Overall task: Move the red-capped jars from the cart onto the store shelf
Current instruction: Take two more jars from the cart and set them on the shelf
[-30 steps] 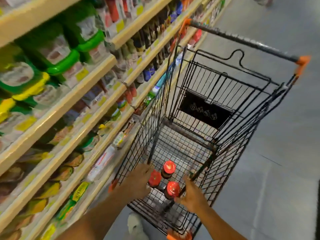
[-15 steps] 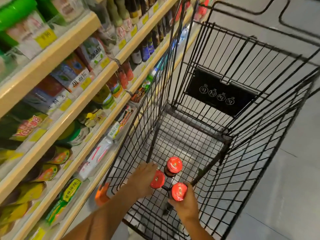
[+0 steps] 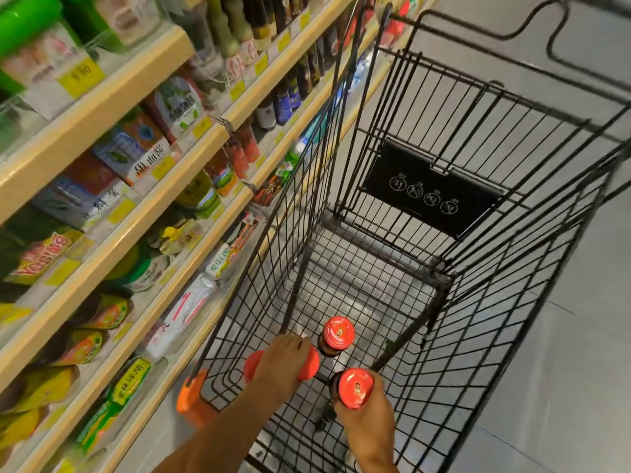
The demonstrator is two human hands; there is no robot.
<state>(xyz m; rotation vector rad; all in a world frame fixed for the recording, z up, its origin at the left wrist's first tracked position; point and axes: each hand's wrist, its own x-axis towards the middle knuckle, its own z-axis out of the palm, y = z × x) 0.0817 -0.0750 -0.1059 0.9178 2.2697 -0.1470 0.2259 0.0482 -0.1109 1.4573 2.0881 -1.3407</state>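
— Where are the red-capped jars [image 3: 339,333]?
— In the cart [image 3: 478,233]: my left hand [image 3: 285,361] covers two caps, my right hand [image 3: 367,416] grips one; another stands at twelve o'clock.
— Labels?
— Hidden; shelf [image 3: 112,233] writing's blurred.

Black wire-metal cart [image 3: 426,138]; glossy red jar caps [image 3: 338,332]; smooth grey floor [image 3: 563,370].

Person, seen from above: two bare forearms, no sleeves in view. Left hand [image 3: 285,365] and right hand [image 3: 367,418] bare; no gloves, rings, watch or wristband visible.
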